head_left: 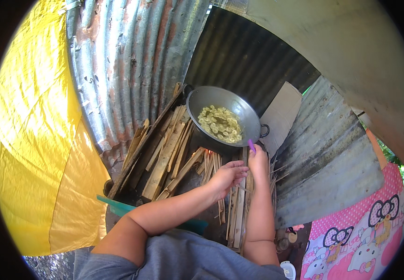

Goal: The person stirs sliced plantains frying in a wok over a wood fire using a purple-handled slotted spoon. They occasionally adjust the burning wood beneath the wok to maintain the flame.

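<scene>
A wide metal wok [253,108] with two loop handles sits over a wood fire, tilted slightly in my view. Pale yellow round slices [219,122] lie in liquid at its bottom. My right hand [258,163] is closed around a slim purple object [251,146], held by the wok's near right rim; its kind is not clear, and my fingers hide part of it. My left hand [230,177] is beside my right wrist, palm turned inward and fingers stretched out, holding nothing.
Flames [205,153] glow under the wok among split sticks of firewood [169,156]. Rusty corrugated sheets [127,56] stand at the left and back. Cardboard [281,112] leans right of the wok. A yellow sheet [43,140] hangs left; pink printed cloth [361,233] hangs right.
</scene>
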Demonstrator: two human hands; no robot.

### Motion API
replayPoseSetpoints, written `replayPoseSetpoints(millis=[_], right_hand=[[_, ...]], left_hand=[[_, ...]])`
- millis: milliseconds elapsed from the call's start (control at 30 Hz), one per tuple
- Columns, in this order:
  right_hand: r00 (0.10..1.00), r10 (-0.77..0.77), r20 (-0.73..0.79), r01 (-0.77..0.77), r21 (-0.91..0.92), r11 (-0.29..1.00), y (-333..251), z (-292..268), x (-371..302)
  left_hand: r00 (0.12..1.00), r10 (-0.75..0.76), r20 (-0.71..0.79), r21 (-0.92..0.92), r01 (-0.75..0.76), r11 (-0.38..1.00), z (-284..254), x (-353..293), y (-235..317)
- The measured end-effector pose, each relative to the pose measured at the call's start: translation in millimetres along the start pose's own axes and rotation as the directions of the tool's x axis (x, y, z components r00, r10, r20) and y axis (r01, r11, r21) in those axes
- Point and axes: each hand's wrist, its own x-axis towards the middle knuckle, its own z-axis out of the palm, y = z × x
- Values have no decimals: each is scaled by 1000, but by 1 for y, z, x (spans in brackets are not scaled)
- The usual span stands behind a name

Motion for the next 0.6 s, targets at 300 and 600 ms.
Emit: replayPoseSetpoints(millis=[300,600], right_hand=[[985,-8,-173,38,168,985,23,-11,45],[992,-120,-39,125,138,983,-11,17,27]], left_hand=[[1000,23,-15,-20,-24,1000,-4,3,3],[999,-3,-44,-27,2,1000,-10,2,8]])
